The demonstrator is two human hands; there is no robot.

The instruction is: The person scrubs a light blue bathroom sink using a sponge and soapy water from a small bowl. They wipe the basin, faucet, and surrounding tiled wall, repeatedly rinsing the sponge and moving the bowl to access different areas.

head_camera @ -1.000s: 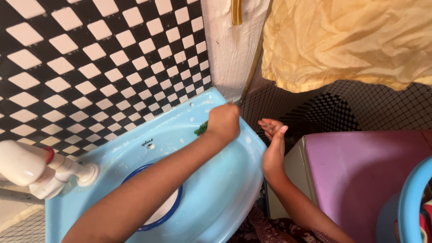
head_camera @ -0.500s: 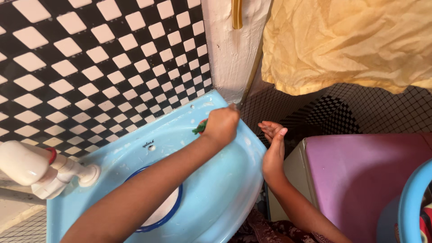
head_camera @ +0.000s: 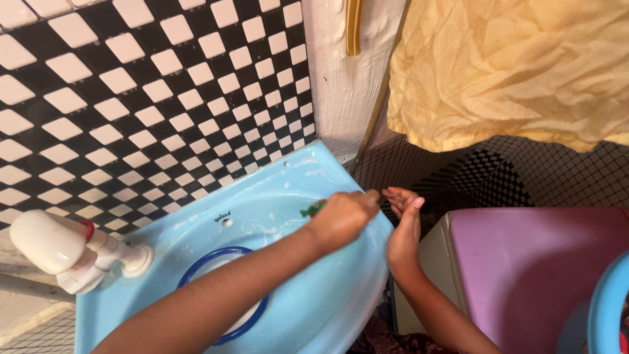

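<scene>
A pale blue ceramic wash basin (head_camera: 314,288) fixed to a wall of black-and-white checked tiles (head_camera: 151,105) serves as the landmark. Left of the basin juts a white plastic tap with a red collar (head_camera: 72,252); down in its bowl lies a white plate with a dark blue rim (head_camera: 226,295), partly covered by the forearm. To the right of the basin stands a purple-topped box (head_camera: 537,262), with a crumpled yellow cloth (head_camera: 524,65) hanging above it.

The left hand (head_camera: 344,216) is curled shut over the basin's far right rim, pressing a small green scrub pad (head_camera: 313,209) against the inner wall; the pad peeps out on the tap side of the knuckles. The right hand (head_camera: 403,223) hangs just outside the basin's right edge, fingers loosely spread and holding nothing, close beside the left hand but farther from the pad.
</scene>
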